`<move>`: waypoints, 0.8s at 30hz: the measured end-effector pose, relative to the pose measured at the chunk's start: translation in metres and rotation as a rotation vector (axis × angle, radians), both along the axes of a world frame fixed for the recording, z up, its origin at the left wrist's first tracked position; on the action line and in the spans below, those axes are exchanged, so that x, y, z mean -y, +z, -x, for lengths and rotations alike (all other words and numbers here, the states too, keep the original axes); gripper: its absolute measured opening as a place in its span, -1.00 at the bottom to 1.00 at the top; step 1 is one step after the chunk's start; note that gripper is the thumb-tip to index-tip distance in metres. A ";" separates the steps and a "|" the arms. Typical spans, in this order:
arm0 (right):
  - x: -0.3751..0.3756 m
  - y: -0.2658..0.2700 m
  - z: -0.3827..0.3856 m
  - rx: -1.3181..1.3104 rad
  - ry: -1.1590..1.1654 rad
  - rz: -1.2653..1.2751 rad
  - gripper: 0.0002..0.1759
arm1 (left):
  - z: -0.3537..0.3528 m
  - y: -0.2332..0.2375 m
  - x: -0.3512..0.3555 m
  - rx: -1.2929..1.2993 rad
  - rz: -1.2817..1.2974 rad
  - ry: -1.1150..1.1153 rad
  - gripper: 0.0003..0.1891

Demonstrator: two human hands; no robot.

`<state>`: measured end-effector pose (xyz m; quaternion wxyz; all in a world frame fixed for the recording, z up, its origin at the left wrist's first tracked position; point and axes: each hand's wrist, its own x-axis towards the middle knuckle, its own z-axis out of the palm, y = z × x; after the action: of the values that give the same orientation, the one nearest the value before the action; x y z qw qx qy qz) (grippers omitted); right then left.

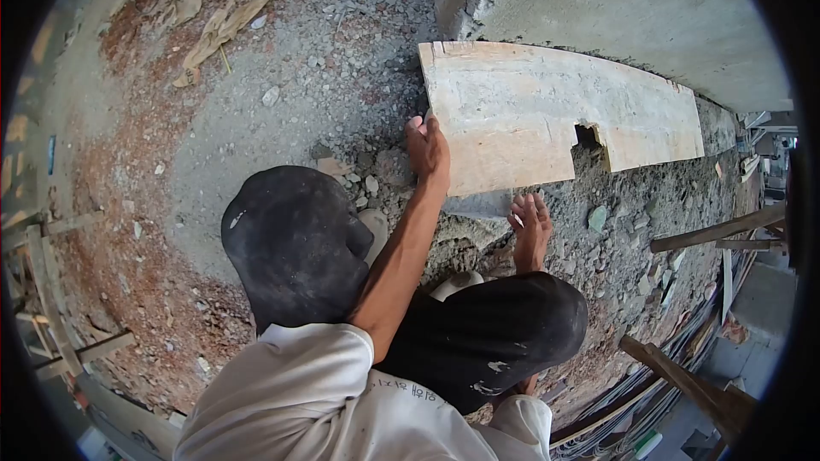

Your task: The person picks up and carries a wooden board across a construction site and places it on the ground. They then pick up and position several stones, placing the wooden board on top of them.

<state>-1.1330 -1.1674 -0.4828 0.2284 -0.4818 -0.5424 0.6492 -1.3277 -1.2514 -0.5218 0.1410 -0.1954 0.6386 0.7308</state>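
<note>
A long pale board [512,111] with a jagged notch in its near edge lies against the base of a concrete wall. My left hand [429,152] is at the board's left end, its fingers curled up against the corner and side edge. Just below the near edge, left of the notch, my right hand [530,226] is raised with its fingers apart and slightly bent, holding nothing. A grey flat piece [483,205] shows beneath the board between the two hands.
Rubble and stones [632,213] cover the ground around the board. The concrete wall [632,17] rises behind it. Wooden props [717,229] stand at the right, above cables or rods [632,410]. A crumpled tan sheet [226,30] lies at the upper left.
</note>
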 end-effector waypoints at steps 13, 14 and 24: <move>-0.011 -0.011 0.028 0.020 0.089 0.157 -0.72 | 0.014 0.015 0.029 0.399 -0.409 -0.222 -0.37; -0.012 -0.015 0.028 0.022 0.084 0.155 -0.72 | 0.014 0.015 0.031 0.372 -0.422 -0.225 -0.35; -0.008 -0.014 0.038 -0.183 -0.029 0.357 -0.61 | 0.022 0.012 0.036 0.383 -0.430 -0.361 -0.14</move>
<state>-1.1710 -1.1595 -0.4972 0.1971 -0.4612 -0.3887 0.7729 -1.3502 -1.2870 -0.5102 0.4234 -0.1786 0.4561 0.7621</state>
